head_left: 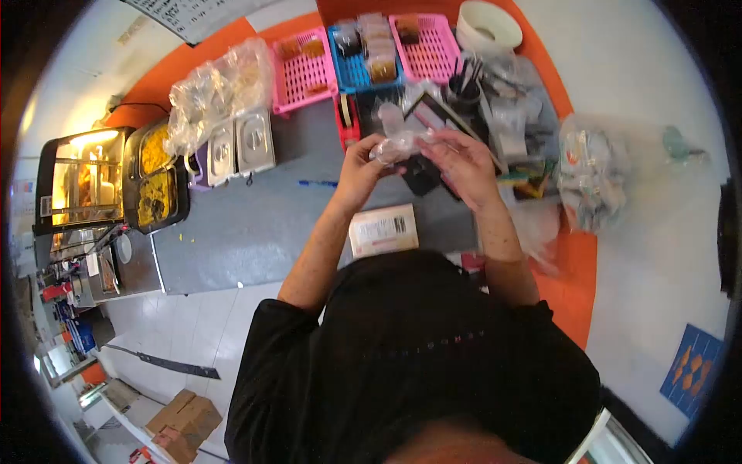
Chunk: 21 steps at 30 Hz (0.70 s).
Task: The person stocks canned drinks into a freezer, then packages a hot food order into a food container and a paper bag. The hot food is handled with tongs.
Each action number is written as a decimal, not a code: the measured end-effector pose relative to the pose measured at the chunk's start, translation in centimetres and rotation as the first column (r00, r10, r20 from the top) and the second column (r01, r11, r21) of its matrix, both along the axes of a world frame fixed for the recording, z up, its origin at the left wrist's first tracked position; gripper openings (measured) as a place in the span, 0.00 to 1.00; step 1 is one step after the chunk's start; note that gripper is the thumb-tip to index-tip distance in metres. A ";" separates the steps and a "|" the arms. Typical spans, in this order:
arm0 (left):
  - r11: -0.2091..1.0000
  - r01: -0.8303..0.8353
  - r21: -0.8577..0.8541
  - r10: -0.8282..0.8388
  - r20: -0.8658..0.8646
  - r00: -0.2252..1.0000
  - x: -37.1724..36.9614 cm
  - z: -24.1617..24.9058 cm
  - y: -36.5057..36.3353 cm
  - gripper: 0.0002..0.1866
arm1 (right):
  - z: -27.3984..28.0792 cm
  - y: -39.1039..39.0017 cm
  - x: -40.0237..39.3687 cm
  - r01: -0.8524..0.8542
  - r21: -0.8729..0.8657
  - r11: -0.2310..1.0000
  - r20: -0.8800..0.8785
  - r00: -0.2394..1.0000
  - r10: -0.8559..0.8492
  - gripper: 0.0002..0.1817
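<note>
Both my hands are raised over the grey counter point(239, 224), gripping a crumpled clear plastic bag point(400, 145) between them. My left hand point(362, 166) pinches the bag's left side. On its right side, the fingers of my right hand point(464, 162) are closed on the plastic. Part of the bag stands up above the fingers, towards the baskets. Behind and below the hands lies a dark object point(420, 176), partly covered. A white box with a barcode point(383, 230) rests on the counter nearer my body, and a blue pen point(317, 184) lies left of my left wrist.
Pink point(304, 73) and blue baskets point(348, 69) hold small packets at the back. A red tape dispenser point(347, 127) stands before them. Metal lidded containers point(253, 139), a black food tray point(182, 193) and a lit display case point(85, 178) are left; a white bowl point(487, 27) sits back right.
</note>
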State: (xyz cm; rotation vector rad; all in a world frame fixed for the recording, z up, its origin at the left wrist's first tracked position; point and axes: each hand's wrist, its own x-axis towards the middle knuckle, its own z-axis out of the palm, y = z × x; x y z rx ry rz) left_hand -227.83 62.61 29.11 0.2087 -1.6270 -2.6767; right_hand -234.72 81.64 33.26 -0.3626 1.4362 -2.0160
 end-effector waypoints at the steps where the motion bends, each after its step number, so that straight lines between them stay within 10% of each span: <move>1: 1.000 0.012 0.011 -0.013 0.030 0.999 1.1 -0.2 0.1 0.13 | -0.4 -0.8 2.0 0.107 -0.022 0.994 -0.117 0.987 -0.109 0.14; 3: 0.985 0.119 -0.129 -0.117 0.023 0.993 2.8 -0.6 -0.3 0.13 | -2.4 -1.6 5.0 0.149 0.042 0.988 -0.396 0.910 -0.121 0.17; 5: 0.937 0.249 -0.245 -0.240 0.064 0.969 4.7 -3.4 -1.1 0.18 | -4.5 -1.5 5.5 0.285 0.276 0.918 -0.830 0.552 0.079 0.15; 7: 0.851 0.056 -0.522 -0.065 0.000 0.998 6.4 -5.6 -0.9 0.28 | -6.6 -1.9 5.2 0.374 0.223 0.900 -0.776 0.628 -0.068 0.12; 9: 0.839 0.050 -0.541 -0.013 0.072 0.997 8.7 -9.4 0.0 0.32 | -8.4 -1.7 4.6 0.681 0.242 0.692 -0.898 0.427 -0.106 0.07; 11: 0.017 0.135 -0.991 -0.207 0.129 0.970 10.7 -15.7 0.0 0.27 | -11.1 -2.2 4.8 0.606 0.268 0.749 -0.747 0.621 -0.235 0.06; 12: 0.012 0.134 -0.991 -0.221 0.128 0.967 11.0 -16.6 0.2 0.27 | -12.3 -2.4 5.1 0.516 0.261 0.816 -0.538 0.780 -0.321 0.05; 15: -0.135 0.178 -0.975 -0.187 0.202 0.961 10.5 -16.0 1.4 0.23 | -14.6 -2.6 6.4 0.467 0.416 0.780 -0.674 0.734 -0.080 0.04; 17: 0.035 0.547 -0.836 -0.074 0.544 0.836 9.5 -11.6 1.9 0.18 | -16.8 -2.8 6.9 0.512 0.373 0.773 -0.744 0.663 -0.080 0.05; 21: -0.117 0.311 -0.943 -0.207 0.329 0.921 9.9 -12.1 1.6 0.11 | -16.9 -2.9 8.7 0.500 0.502 0.705 -0.803 0.572 0.166 0.08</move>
